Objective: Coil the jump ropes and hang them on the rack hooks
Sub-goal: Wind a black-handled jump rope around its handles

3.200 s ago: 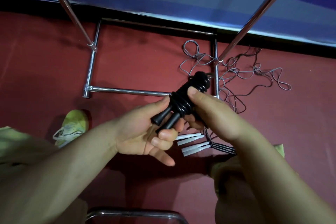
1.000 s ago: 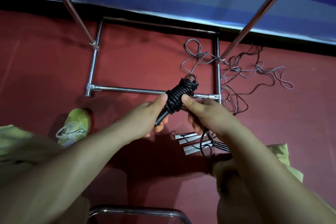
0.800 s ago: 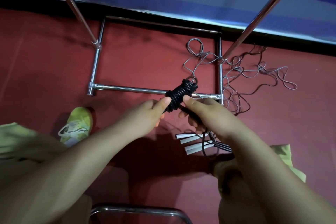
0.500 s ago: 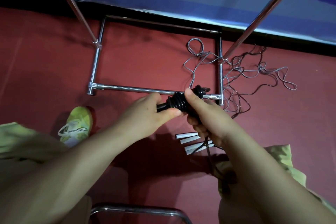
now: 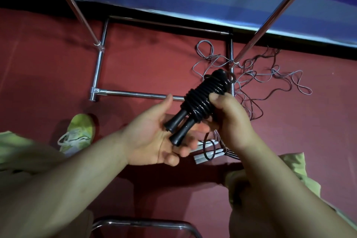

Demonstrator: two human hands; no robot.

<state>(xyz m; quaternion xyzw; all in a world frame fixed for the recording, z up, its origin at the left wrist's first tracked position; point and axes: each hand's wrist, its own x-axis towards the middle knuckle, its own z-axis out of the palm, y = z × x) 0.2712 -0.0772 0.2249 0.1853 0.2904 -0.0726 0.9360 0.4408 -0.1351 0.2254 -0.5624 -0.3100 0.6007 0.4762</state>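
Head cam: looking down at both hands over a red floor point(image 5: 58, 63), chrome rack frame point(image 5: 135, 93) lying around the upper half.

Black jump rope point(image 5: 204, 95): sits dead center, cord wound tight around its two black handles into a fat bundle. Bundle tilts from about 1 o'clock down to 7 o'clock, the handle ends point(image 5: 176, 129) poking out at the lower end.

Right hand point(image 5: 231, 121): gripping the wound part of the bundle from the 4 o'clock side, thumb pressed on top of the coils, other fingers curled underneath it.

Left hand point(image 5: 152, 137): palm up at 8 o'clock of the bundle, fingers relaxed and spread, not clamping anything. Handle ends hover right over the palm; can't tell if they actually touch it.

Loose loop point(image 5: 209, 149): a thin dark loop hangs below the right hand, in front of the white stuff on the floor.

White handles point(image 5: 204, 157): a few on the floor at 5 o'clock of the bundle, partly behind the hands.

Tangled thin ropes point(image 5: 270, 79): grey and dark cords in a messy pile on the floor at 2 o'clock, draped over the rack's base bar.

Shoe point(image 5: 77, 131): greenish-yellow sneaker at 9 o'clock.
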